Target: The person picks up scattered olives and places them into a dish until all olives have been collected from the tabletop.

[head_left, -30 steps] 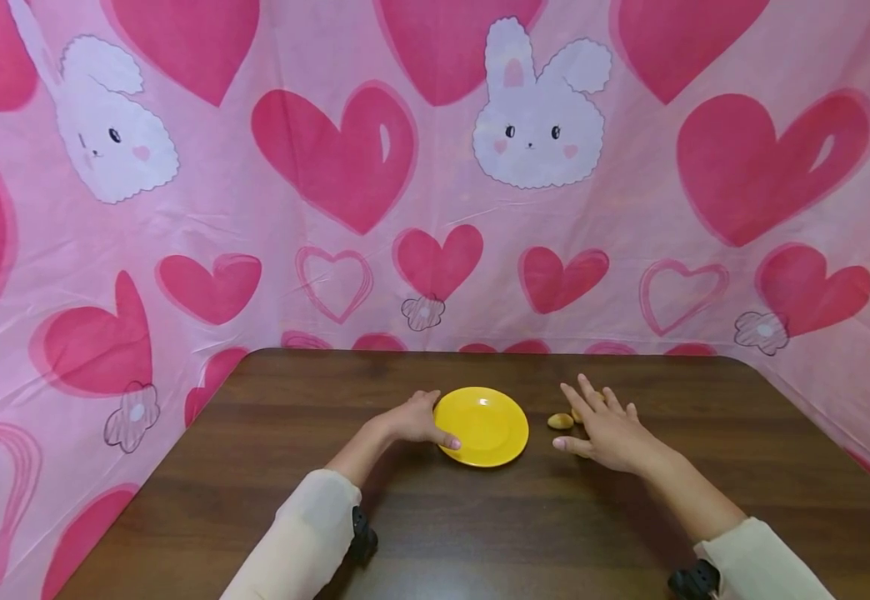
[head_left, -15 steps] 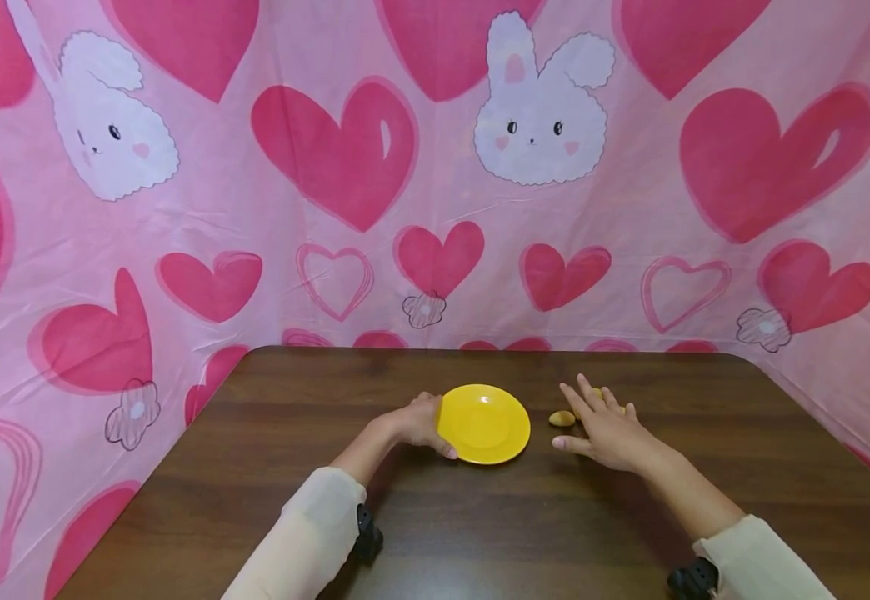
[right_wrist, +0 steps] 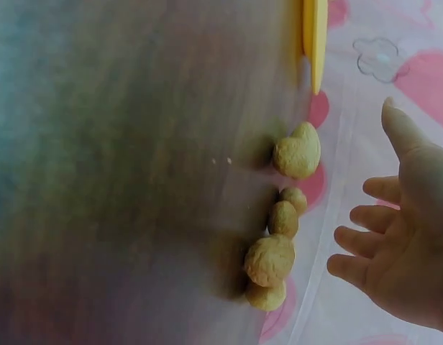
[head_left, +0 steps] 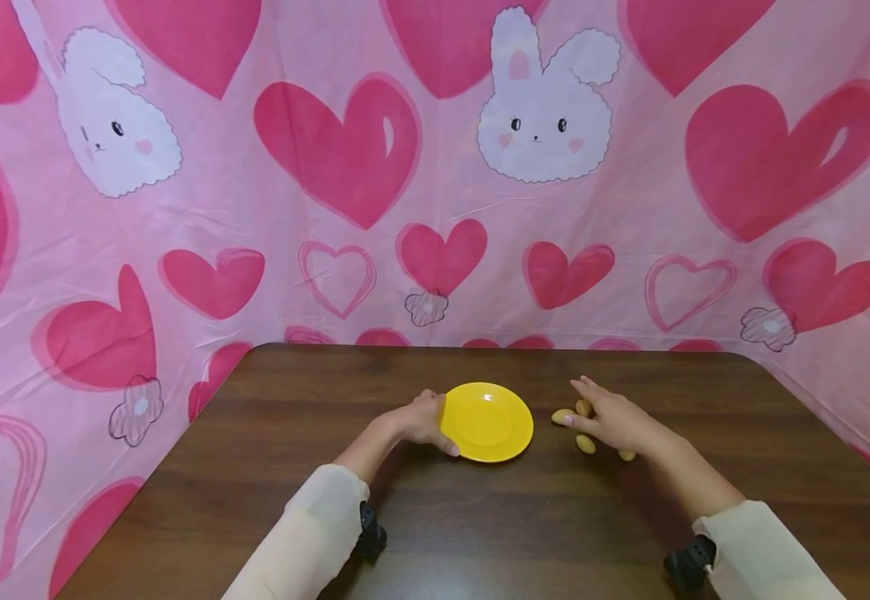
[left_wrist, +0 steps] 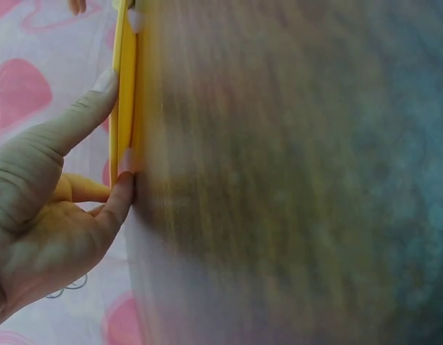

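Note:
A yellow plate [head_left: 489, 422] lies near the middle of the table. My left hand [head_left: 422, 419] holds its left edge, the thumb [left_wrist: 88, 108] against the rim and the fingers round the far side. To the right of the plate, several small tan wrinkled nuts, walnuts [head_left: 586, 444] by their look, lie loose. Above them hovers my right hand [head_left: 618, 421], palm down, partly covering the group in the head view. From the right wrist, its loosely bent fingers [right_wrist: 358, 241] show apart from the walnuts [right_wrist: 270, 260], with nothing in them.
The brown wooden table [head_left: 495, 525] reaches back to a pink cloth [head_left: 510, 200] printed with hearts and rabbits. Dark wrist devices [head_left: 371, 533] sit at both cream sleeves [head_left: 296, 533]. Small pale specks [right_wrist: 221, 161] show near the walnuts in the right wrist view.
My right hand's spread fingers have drawn together and the hand has turned, uncovering more walnuts. The left thumb has slid from the plate's surface to its edge. The plate has barely moved.

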{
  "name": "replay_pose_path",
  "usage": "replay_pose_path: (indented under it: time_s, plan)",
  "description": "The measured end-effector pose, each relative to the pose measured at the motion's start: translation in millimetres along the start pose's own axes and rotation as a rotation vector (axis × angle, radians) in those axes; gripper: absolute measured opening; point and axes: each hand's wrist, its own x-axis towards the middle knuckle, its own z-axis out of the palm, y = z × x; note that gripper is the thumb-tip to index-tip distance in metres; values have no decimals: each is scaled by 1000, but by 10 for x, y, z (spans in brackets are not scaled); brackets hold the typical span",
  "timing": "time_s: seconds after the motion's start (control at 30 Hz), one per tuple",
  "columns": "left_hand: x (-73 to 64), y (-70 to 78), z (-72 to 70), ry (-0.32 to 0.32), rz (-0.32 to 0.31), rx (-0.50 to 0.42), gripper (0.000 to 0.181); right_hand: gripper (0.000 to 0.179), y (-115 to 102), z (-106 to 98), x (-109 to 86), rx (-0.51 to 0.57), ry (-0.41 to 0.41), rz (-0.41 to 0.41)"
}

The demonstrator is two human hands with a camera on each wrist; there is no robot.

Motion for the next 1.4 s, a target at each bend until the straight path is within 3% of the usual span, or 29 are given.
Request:
replay_pose_path:
  time_s: [0.57, 0.87, 1.17, 1.4]
  plan:
    - [2, -10, 30, 10, -37, 35, 92, 61, 353, -64, 153, 54, 201, 94]
    - [5, -17, 27, 12, -41, 29, 93, 60, 533, -39, 232, 91, 163, 215]
    - [-33, -19, 8, 10, -32, -7, 91, 49, 551, 5, 316, 85, 120, 258]
    - [-30, -26, 9, 15, -33, -12, 92, 39, 582, 37, 375, 69, 134, 281]
